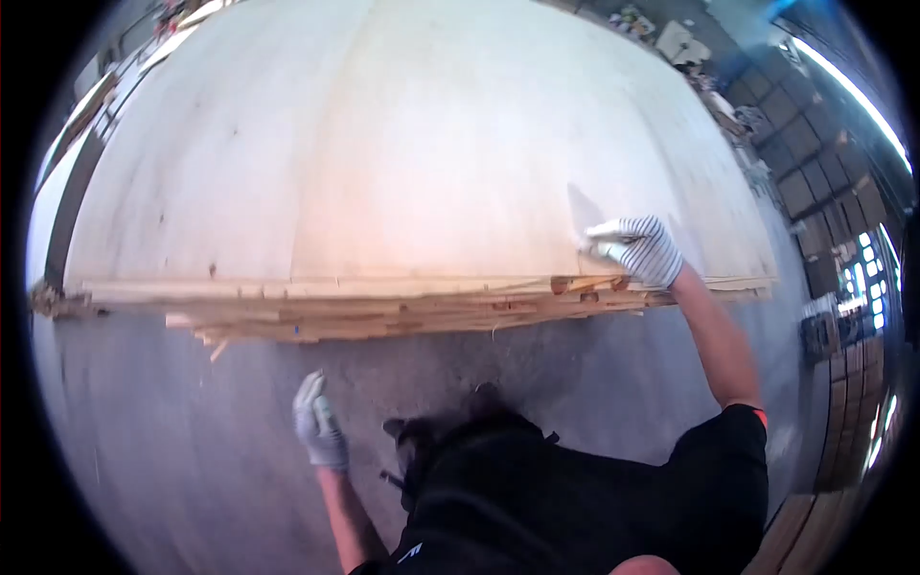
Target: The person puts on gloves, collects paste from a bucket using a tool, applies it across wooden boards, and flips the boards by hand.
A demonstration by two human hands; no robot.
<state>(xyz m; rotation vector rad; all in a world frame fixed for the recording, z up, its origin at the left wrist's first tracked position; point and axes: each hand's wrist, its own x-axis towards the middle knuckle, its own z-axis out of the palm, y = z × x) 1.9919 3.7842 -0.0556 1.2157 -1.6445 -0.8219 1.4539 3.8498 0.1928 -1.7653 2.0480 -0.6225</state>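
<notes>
A wide, pale wooden sheet [441,144] lies on top of a stack of thin wood layers [402,314] with uneven, splintered edges. Over the sheet's near edge, right of centre, is my right hand [637,251] in a striped white glove. Its fingers are drawn together in a pinch, and whatever is between the tips is too small to make out; a dark shadow falls on the sheet beside them. My left hand [320,422], also gloved, hangs in front of the stack above the floor. Its fingers are extended with the thumb apart, holding nothing visible.
Grey concrete floor [192,422] lies between the stack and my body. Stacked brown blocks or boxes [795,144] stand at the right. Another pale stack [57,206] is at the far left. Loose clutter [682,46] shows beyond the sheet's far right edge.
</notes>
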